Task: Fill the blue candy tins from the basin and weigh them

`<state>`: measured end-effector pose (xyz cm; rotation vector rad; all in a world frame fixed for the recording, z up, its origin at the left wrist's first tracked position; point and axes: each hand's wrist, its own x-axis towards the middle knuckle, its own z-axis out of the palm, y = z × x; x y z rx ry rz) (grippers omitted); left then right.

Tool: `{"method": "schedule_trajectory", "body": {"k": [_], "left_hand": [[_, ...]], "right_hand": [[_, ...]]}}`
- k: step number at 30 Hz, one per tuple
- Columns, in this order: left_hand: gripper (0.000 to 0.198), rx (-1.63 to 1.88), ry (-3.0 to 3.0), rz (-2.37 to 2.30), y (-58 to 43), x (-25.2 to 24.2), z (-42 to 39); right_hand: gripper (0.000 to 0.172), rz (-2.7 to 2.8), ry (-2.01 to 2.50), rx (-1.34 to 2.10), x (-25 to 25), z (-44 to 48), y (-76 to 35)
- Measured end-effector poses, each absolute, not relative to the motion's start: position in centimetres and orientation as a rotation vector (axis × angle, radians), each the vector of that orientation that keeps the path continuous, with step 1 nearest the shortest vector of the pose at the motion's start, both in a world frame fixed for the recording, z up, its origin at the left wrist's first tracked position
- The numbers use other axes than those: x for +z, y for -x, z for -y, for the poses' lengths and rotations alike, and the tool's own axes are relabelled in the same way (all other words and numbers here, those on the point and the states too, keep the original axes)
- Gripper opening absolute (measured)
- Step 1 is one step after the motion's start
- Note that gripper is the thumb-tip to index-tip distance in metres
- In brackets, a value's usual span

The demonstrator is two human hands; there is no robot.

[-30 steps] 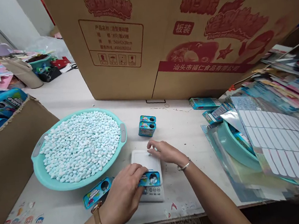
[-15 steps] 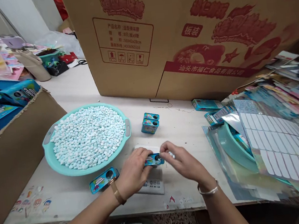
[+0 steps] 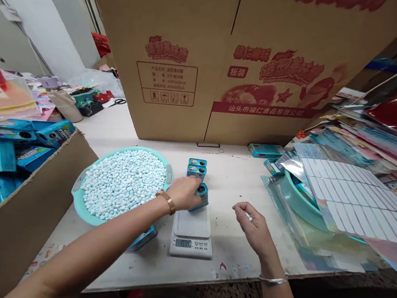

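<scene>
My left hand (image 3: 186, 192) is closed on a small blue candy box (image 3: 202, 197) just behind the white kitchen scale (image 3: 191, 224). Two more blue candy boxes (image 3: 196, 164) stand right behind it. The scale's plate is bare and its display is lit. My right hand (image 3: 252, 224) hovers to the right of the scale, fingers curled around a few pale candies (image 3: 249, 217). Left of the scale, a turquoise basin (image 3: 87, 214) is heaped with white and pale-blue candies (image 3: 125, 181). Another blue box (image 3: 144, 237) lies partly hidden under my left forearm.
A large cardboard carton (image 3: 181, 122) stands along the back. An open carton (image 3: 54, 177) at left holds many blue boxes. On the right are a teal bowl (image 3: 293, 200), sticker sheets (image 3: 353, 188) and stacked printed packaging (image 3: 374, 148).
My left hand has carried the blue candy box off the scale to beside the two standing boxes. My right hand has drawn away to the right, still holding candies.
</scene>
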<state>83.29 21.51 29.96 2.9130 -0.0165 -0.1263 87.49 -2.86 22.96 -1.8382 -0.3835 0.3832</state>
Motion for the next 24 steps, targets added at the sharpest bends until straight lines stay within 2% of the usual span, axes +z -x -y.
{"method": "schedule_trajectory", "body": {"k": [5,11,14,17,19,24], "left_hand": [[0.027,0.001,-2.99,0.083,-86.7,29.8,-22.7],[0.026,0.031,-2.993,0.145,-88.4,27.0,-22.6],[0.039,0.113,-2.961,0.123,-88.0,27.0,-22.8],[0.057,0.347,-2.842,0.008,-85.1,28.8,-23.9],[0.059,0.482,-2.694,-0.098,-81.3,30.2,-25.1],[0.045,0.195,-2.778,-0.215,-69.6,30.2,-26.5]], "right_hand": [[0.032,0.29,1.719,0.425,20.3,2.4,-87.2],[0.032,0.332,1.662,0.481,19.3,0.5,-87.1],[0.032,0.338,1.625,0.508,19.0,-0.3,-87.0],[0.033,0.286,1.565,0.542,18.4,-0.5,-86.6],[0.033,0.201,1.487,0.584,18.0,-0.2,-86.1],[0.031,-0.035,1.163,0.597,17.5,0.4,-84.9]]}}
